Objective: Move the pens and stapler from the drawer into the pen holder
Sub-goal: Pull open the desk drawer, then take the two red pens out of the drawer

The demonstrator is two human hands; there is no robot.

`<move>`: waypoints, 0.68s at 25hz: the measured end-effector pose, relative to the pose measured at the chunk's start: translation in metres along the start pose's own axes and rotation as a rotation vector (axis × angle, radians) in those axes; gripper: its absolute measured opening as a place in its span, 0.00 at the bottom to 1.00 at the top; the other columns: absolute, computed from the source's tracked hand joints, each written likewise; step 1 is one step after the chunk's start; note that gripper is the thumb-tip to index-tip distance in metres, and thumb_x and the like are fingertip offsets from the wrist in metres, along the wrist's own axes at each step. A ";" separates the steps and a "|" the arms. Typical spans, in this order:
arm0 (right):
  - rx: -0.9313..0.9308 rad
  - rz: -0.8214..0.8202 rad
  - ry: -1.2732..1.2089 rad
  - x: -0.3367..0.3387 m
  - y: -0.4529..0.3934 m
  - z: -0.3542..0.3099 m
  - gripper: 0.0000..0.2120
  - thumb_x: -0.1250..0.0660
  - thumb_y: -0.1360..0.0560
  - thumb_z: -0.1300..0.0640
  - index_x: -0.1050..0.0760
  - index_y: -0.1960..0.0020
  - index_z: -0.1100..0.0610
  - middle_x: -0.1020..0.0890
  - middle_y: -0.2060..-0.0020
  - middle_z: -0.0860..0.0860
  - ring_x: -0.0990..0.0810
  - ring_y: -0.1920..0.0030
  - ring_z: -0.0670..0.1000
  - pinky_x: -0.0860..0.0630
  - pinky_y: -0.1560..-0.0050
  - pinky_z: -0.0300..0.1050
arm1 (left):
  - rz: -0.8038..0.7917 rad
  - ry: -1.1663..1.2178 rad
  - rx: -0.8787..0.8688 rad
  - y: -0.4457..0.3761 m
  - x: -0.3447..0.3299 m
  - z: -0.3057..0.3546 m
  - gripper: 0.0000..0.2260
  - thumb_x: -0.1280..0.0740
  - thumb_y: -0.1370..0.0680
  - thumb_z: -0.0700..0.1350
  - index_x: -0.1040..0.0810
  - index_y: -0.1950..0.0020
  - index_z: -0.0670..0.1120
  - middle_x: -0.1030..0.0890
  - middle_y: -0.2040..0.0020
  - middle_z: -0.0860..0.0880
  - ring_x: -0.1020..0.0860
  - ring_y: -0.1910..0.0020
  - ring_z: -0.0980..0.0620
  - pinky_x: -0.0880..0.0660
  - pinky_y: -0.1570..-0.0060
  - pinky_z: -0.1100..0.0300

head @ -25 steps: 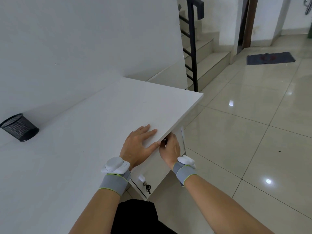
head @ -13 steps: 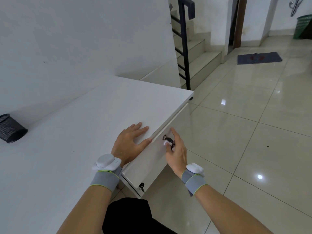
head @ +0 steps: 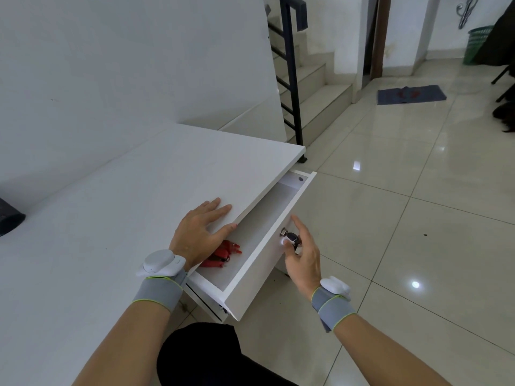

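The white drawer (head: 259, 277) under the desk stands pulled out. Inside it lie red pens (head: 227, 250), partly hidden by the desk edge and my left hand; I see no stapler. My left hand (head: 199, 232) rests flat on the desk edge, fingers apart, holding nothing. My right hand (head: 302, 253) has thumb and fingers pinched on the drawer knob (head: 291, 237) at the drawer's front. The black mesh pen holder (head: 9, 218) shows only partly at the far left edge of the desk.
The white desk (head: 111, 218) stands against a white wall. To the right is glossy tiled floor (head: 390, 232). A staircase with a black railing (head: 291, 73) rises behind the desk. A dark mat (head: 411, 94) and a green basket (head: 478, 43) lie farther off.
The drawer has slid out from nearly shut to well open, showing red pens inside. My right hand stayed on the knob and moved toward me; my left hand stayed on the desk.
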State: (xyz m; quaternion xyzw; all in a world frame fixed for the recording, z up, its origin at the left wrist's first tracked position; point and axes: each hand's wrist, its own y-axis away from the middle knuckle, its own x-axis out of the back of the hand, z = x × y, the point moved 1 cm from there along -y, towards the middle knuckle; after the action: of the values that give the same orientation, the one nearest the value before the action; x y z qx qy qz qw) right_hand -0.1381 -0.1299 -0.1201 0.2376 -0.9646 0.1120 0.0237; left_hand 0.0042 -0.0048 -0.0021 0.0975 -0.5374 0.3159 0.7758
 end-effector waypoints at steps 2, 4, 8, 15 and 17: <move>-0.002 0.002 -0.010 0.003 0.002 0.002 0.22 0.37 0.25 0.65 0.34 0.32 0.55 0.22 0.44 0.59 0.24 0.49 0.54 0.32 0.50 0.26 | 0.001 0.010 0.000 0.000 0.001 0.000 0.20 0.35 0.26 0.55 0.30 0.34 0.54 0.33 0.28 0.52 0.39 0.27 0.51 0.43 0.28 0.49; -0.013 0.002 -0.028 0.006 0.004 0.004 0.22 0.37 0.25 0.64 0.33 0.32 0.56 0.21 0.45 0.62 0.26 0.51 0.52 0.30 0.47 0.34 | -0.003 0.013 -0.001 0.000 0.001 0.001 0.20 0.35 0.26 0.54 0.30 0.34 0.54 0.33 0.28 0.51 0.39 0.27 0.50 0.42 0.27 0.48; 0.006 0.018 -0.039 0.008 0.006 0.007 0.21 0.36 0.25 0.65 0.33 0.33 0.56 0.21 0.48 0.62 0.26 0.54 0.52 0.30 0.53 0.25 | -0.008 0.010 -0.004 0.001 0.001 0.001 0.20 0.35 0.25 0.54 0.30 0.34 0.53 0.33 0.28 0.50 0.38 0.28 0.50 0.42 0.28 0.48; 0.037 0.040 -0.033 0.009 0.009 0.010 0.20 0.35 0.25 0.64 0.32 0.34 0.56 0.25 0.54 0.52 0.25 0.58 0.45 0.33 0.54 0.19 | -0.010 0.008 -0.003 0.001 0.003 0.003 0.20 0.36 0.25 0.54 0.30 0.34 0.53 0.33 0.28 0.50 0.39 0.27 0.50 0.43 0.27 0.49; 0.036 0.048 -0.033 0.010 0.009 0.010 0.20 0.35 0.26 0.64 0.32 0.35 0.55 0.24 0.54 0.53 0.24 0.58 0.43 0.33 0.55 0.19 | -0.010 0.001 -0.005 0.002 0.003 0.003 0.20 0.36 0.25 0.54 0.30 0.34 0.53 0.33 0.28 0.50 0.39 0.27 0.50 0.43 0.28 0.49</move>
State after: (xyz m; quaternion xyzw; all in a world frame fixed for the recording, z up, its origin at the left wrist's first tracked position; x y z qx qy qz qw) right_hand -0.1508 -0.1292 -0.1308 0.2166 -0.9681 0.1259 0.0009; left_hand 0.0016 -0.0040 0.0011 0.0980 -0.5373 0.3108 0.7779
